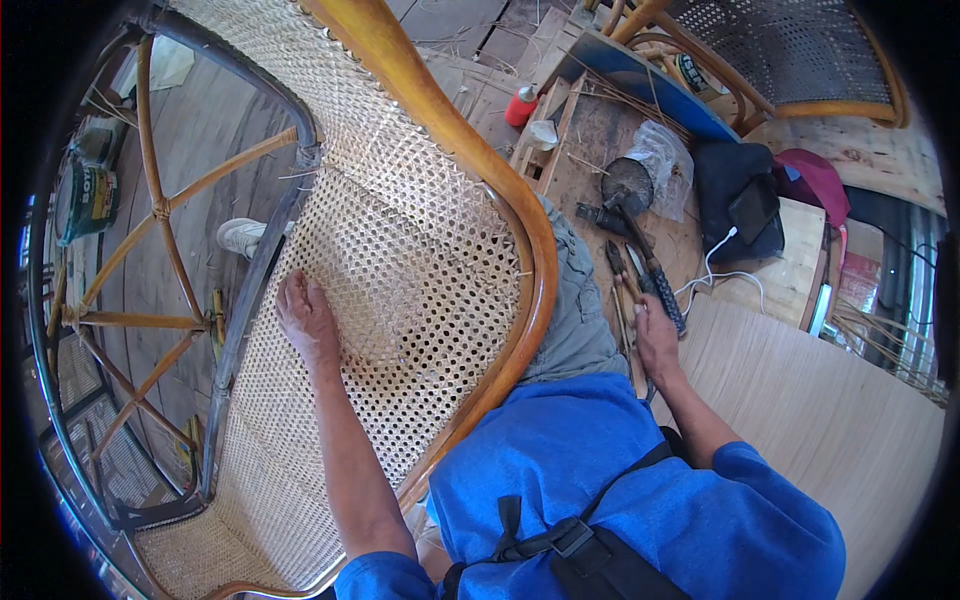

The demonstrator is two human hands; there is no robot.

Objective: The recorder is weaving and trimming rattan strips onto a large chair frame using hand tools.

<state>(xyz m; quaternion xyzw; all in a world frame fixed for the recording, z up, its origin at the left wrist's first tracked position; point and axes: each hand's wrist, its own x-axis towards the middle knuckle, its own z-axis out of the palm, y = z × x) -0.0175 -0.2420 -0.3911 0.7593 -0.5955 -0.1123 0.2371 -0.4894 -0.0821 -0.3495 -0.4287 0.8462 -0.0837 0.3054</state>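
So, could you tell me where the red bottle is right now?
In the head view, the red bottle stands top centre on the wooden floor, just beyond the chair's curved wooden rim.

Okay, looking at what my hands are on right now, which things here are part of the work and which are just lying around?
In use:
- left hand pressing flat on the woven cane panel
- wooden chair frame holding that panel
- right hand on the hand tools beside you

Lying about:
- red bottle
- clear plastic bag
- dark bag
- white cable
- second cane chair
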